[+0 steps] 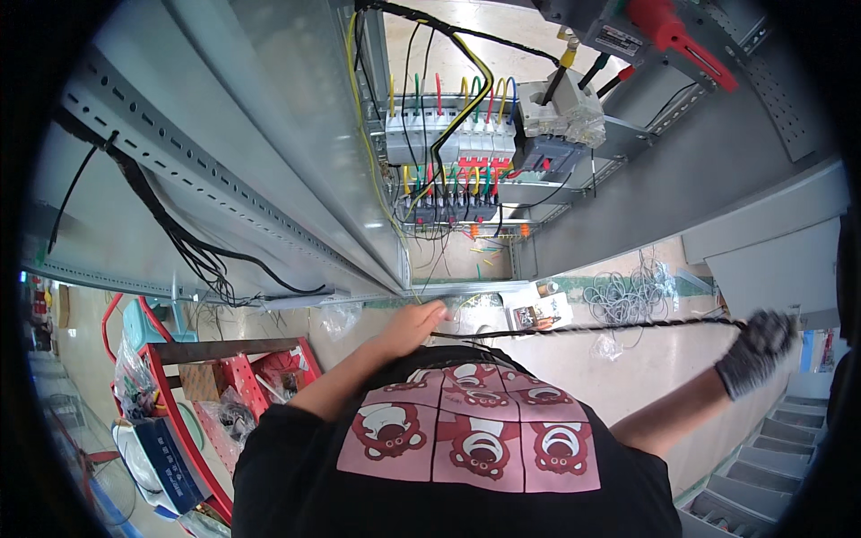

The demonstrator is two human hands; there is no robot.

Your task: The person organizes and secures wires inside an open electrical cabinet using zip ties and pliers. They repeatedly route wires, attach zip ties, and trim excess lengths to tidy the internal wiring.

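Note:
A black bundle of twisted wires (574,330) is stretched nearly level in front of my body. My bare left hand (411,330) pinches its left end, near the cabinet's lower sill. Out to the far right, my right hand (758,354), in a dark patterned glove with a light cuff, is closed around the other end. Thin black wires run up from beside my left hand toward the open metal cabinet. Inside it, a row of grey breakers (448,136) with coloured wires sits above a second row of devices (453,209).
A red handle (686,40) and a larger breaker with a clear cover (563,108) stand at the upper right. Black cables (170,215) hang along the left panel. A red cart (170,377) with boxes is at left. Loose grey wire (623,296) lies on the floor; grey bins (762,466) stand at right.

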